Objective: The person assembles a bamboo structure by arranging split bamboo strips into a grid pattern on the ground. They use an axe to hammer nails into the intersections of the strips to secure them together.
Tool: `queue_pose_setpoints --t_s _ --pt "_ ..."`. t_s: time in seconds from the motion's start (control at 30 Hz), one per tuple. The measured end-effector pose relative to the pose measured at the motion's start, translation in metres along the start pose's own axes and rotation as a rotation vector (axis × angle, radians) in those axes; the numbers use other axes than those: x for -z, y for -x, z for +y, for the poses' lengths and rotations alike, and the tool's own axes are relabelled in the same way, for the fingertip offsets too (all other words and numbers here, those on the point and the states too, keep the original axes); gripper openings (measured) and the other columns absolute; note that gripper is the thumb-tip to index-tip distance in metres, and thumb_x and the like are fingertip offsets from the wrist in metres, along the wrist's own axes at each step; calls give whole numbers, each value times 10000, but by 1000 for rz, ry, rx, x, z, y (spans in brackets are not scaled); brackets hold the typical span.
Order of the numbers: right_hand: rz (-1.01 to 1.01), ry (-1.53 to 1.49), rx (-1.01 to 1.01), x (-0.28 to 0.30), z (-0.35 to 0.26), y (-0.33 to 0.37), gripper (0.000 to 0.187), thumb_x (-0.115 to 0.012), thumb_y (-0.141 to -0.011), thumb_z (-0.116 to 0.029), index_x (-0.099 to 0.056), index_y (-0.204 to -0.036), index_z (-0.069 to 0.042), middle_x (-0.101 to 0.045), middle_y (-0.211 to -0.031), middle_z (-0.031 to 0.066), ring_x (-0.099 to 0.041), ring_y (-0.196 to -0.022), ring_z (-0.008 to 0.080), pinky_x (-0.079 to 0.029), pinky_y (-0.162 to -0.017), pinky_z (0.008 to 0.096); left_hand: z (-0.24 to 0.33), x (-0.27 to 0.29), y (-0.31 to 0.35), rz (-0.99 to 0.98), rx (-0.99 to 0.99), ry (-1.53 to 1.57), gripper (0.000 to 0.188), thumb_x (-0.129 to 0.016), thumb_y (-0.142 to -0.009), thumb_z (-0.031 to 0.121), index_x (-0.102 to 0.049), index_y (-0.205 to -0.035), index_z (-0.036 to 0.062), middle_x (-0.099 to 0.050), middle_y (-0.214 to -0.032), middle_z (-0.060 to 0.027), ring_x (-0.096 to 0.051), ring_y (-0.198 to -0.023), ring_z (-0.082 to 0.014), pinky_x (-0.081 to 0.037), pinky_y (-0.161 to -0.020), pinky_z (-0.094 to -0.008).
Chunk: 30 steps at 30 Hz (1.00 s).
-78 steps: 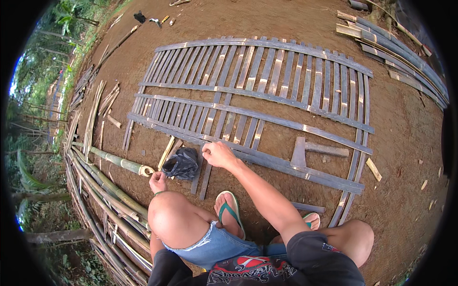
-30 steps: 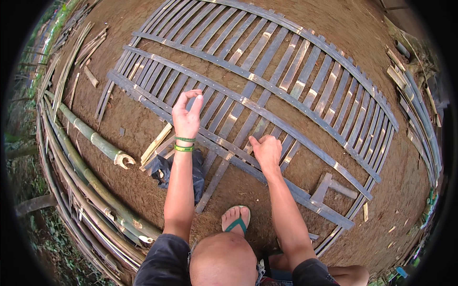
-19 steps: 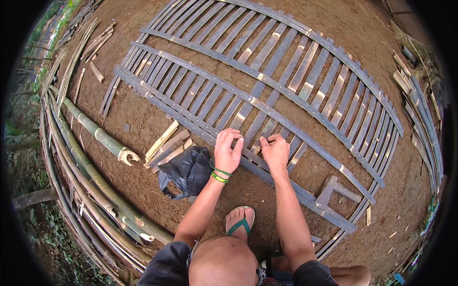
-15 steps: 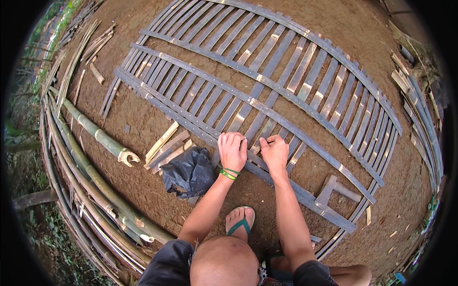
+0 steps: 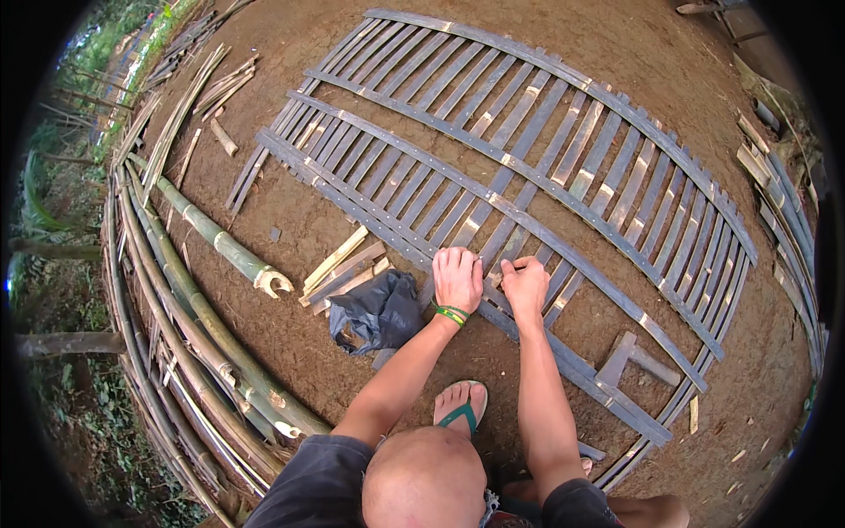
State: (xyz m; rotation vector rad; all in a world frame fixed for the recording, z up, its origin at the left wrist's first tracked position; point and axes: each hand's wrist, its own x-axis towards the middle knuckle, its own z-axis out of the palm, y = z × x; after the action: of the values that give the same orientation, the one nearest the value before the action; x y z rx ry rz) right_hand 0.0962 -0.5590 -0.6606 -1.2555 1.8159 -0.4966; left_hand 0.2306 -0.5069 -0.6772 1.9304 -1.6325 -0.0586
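My left hand (image 5: 459, 280), with green and yellow bands at its wrist, is closed over the near rail of a dark slatted bamboo panel (image 5: 409, 231) on the ground. Just to its right, my right hand (image 5: 526, 287) is closed in a pinch above the same rail, thumb and forefinger toward the left hand. Whatever the fingertips of either hand hold is too small or hidden to make out. Small pale nail-like dots run along the rails. A crumpled black plastic bag (image 5: 378, 310) lies left of my left wrist.
A second slatted panel (image 5: 563, 176) lies just beyond. A hatchet-like tool (image 5: 623, 359) rests at the right by the near rail. Short split pieces (image 5: 339, 261) lie behind the bag. Cut bamboo poles (image 5: 220, 239) fill the left side; more strips (image 5: 786, 238) lie far right.
The whole view has shifted, so the panels and bag appear farther right. Both hands stay at about the same spot on the near rail, with their fingers still closed.
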Motion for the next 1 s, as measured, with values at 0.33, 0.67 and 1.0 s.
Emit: queue_pose_setpoints --t_s 0.33,0.67,1.0 --pt "30 71 29 -4 4 -3 379 -827 -864 -337 -764 -877 37 -756 -744 213 -775 -803 359 -595 -820 439 0 -3 1 10 -24 -46 126 -703 -916 149 -623 -972 71 -604 -1030 -143 -561 -1103 -383 -402 -1051 -521" --pt "-4 131 60 0 -10 2 549 -853 -842 -310 -640 -1102 124 -745 -970 342 -753 -952 481 -623 -877 508 -1 -6 2 16 -46 -77 102 -684 -923 150 -624 -950 72 -613 -1009 -139 -563 -1068 -378 -412 -996 -513" --pt "-18 106 48 1 -5 -3 573 -865 -827 -327 -647 -1084 136 -744 -975 342 -755 -952 471 -626 -863 496 2 -3 0 34 -59 -42 123 -685 -902 120 -597 -953 52 -606 -1000 -144 -561 -1056 -382 -415 -985 -511"
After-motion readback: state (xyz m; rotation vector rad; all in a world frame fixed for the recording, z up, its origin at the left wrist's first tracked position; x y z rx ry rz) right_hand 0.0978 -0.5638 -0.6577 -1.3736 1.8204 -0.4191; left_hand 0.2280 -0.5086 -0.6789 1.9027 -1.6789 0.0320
